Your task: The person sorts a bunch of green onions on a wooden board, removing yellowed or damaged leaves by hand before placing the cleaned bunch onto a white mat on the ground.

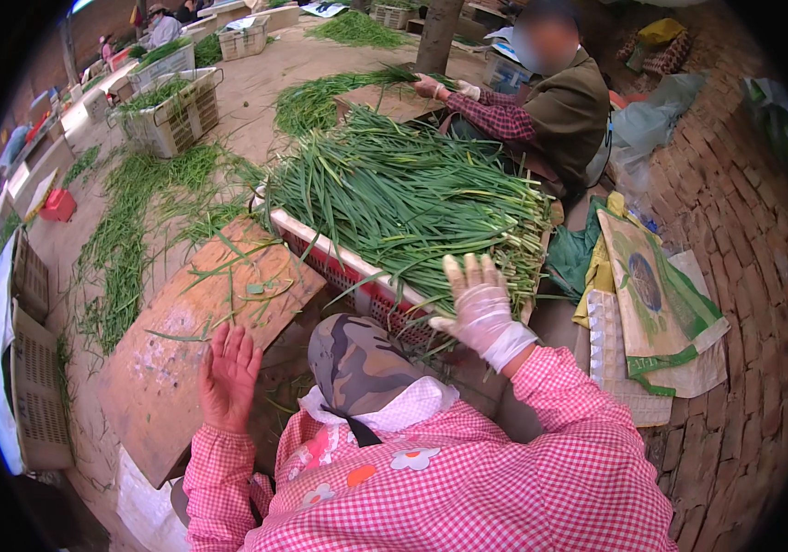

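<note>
My left hand [230,376], bare and palm up with nothing in it, is over the near edge of a worn wooden board [180,338]. A few loose green stalks and a small green scrap lie on that board. My right hand [480,303] wears a whitish glove wrapped at the wrist; its fingers are spread at the near right corner of a red and white plastic crate [352,265]. Whether it touches the stalks there cannot be told. Long green leafy stalks, like garlic chives [394,186], fill the crate above its rim, with their pale ends at the right.
Across the crate sits a co-worker [559,117] holding green stalks over another board [394,103]. Loose greens [125,241] litter the ground at left, near a crate of greens [173,114]. Printed sacks [656,290] lie at right on brick paving [746,276]. A tree trunk [439,34] stands behind.
</note>
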Motion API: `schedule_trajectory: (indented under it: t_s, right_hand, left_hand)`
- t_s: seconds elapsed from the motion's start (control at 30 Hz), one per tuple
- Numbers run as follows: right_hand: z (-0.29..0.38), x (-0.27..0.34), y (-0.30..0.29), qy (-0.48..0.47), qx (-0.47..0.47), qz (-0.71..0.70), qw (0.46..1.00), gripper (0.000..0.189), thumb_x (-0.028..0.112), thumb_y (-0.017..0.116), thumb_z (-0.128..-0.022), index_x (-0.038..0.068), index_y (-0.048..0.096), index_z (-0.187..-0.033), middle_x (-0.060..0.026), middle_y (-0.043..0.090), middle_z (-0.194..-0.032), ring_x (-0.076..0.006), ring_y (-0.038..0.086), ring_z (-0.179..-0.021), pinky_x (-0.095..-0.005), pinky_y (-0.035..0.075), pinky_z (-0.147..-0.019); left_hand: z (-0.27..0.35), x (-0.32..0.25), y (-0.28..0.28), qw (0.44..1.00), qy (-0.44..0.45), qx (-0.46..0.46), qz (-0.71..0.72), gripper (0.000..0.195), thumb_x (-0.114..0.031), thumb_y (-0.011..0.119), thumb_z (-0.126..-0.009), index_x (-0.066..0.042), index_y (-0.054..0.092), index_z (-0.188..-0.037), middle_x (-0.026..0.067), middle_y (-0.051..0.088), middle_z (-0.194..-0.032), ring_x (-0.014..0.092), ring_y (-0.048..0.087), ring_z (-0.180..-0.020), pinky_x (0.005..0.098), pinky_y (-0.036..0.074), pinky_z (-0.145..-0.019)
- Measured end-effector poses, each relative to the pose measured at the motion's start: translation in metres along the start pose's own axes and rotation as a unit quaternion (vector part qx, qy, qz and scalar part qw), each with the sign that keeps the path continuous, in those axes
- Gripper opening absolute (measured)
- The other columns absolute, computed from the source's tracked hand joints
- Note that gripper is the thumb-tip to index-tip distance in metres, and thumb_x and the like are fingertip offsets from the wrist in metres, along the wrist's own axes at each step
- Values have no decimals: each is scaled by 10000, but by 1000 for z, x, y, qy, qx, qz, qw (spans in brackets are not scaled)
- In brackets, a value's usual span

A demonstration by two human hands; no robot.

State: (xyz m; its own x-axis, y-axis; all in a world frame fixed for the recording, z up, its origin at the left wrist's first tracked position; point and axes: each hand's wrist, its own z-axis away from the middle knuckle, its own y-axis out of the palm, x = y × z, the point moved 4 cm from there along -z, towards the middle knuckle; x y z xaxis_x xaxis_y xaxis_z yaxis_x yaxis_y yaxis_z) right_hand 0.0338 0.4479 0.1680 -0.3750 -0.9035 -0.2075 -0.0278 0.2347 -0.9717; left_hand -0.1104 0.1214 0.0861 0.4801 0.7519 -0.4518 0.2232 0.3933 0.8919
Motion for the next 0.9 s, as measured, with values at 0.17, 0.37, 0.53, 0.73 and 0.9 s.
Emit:
schedule_trajectory:
  t_s: [0.17, 0.37, 0.53, 0.73, 0.9]
  right_hand:
    - [7, -54, 35, 147, 167, -4, 975, 1069, 520, 691, -646, 87, 75, -1403, -207, 344, -1307, -338, 445, -1110, -405, 415, -874]
    - [-9, -41, 33, 29, 134, -82, 987, 860, 463, 618, -754, -62, 238, -1319, -178, 608, -882, -271, 612, -785, -363, 483, -694]
    - [38, 43, 45, -71, 95, -92, 989, 722, 375, 535, -821, -163, 280, -1229, -147, 592, -687, -263, 595, -572, -356, 451, -452]
    - [46, 41, 32, -140, 169, -220, 950, 694, 397, 525, -830, -145, 329, -1217, -204, 592, -746, -300, 606, -699, -365, 473, -590]
    - [-2, -64, -34, -13, -38, -175, 984, 607, 486, 536, -798, -31, 496, -1113, -223, 595, -918, -314, 593, -864, -374, 474, -751]
  left_hand:
    - [-20, 109, 119, 951, -284, 125, 12, 418, -284, 531, -872, -74, 434, -1221, 122, 531, -1158, 261, 531, -1054, 428, 424, -915]
    - [-29, 228, 89, 894, -447, 3, -38, 666, -425, 600, -807, -84, 301, -1294, 197, 417, -1251, 312, 440, -1141, 495, 369, -929]
    - [-40, 238, 78, 912, -406, 29, 56, 540, -367, 643, -783, -96, 418, -1192, 129, 507, -1160, 282, 482, -1088, 477, 382, -919]
    - [-43, 241, 51, 916, -397, -54, 25, 239, -219, 636, -797, -80, 568, -980, 91, 614, -929, 231, 593, -864, 397, 485, -817]
    - [-41, 229, 65, 920, -386, -60, -7, 292, -246, 622, -801, -65, 560, -1022, 86, 630, -922, 208, 621, -784, 356, 529, -687]
